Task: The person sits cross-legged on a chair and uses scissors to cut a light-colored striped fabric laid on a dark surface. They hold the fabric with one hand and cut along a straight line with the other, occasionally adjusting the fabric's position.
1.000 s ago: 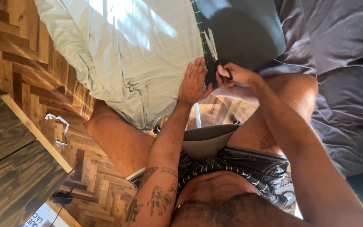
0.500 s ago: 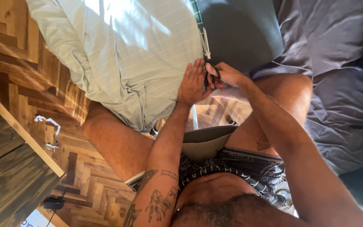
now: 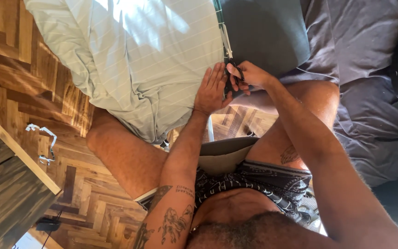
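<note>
While the left hand (image 3: 211,90) lies flat and open on the pale green striped fabric (image 3: 148,55), the right hand (image 3: 248,75) is closed on small black-handled scissors (image 3: 234,76).
Scissors sit at the fabric's edge, where it meets the dark grey cushion (image 3: 266,32), just beside the left fingertips. Purple-grey bedsheet (image 3: 365,60) to the right; herringbone wooden floor (image 3: 33,83) and dark wooden bench (image 3: 5,193) to the left.

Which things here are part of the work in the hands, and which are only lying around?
In hand: left hand flat on pale striped fabric; right hand holding black scissors.

Lying about: white strip on wooden floor; grey bedding; wooden tabletop.
</note>
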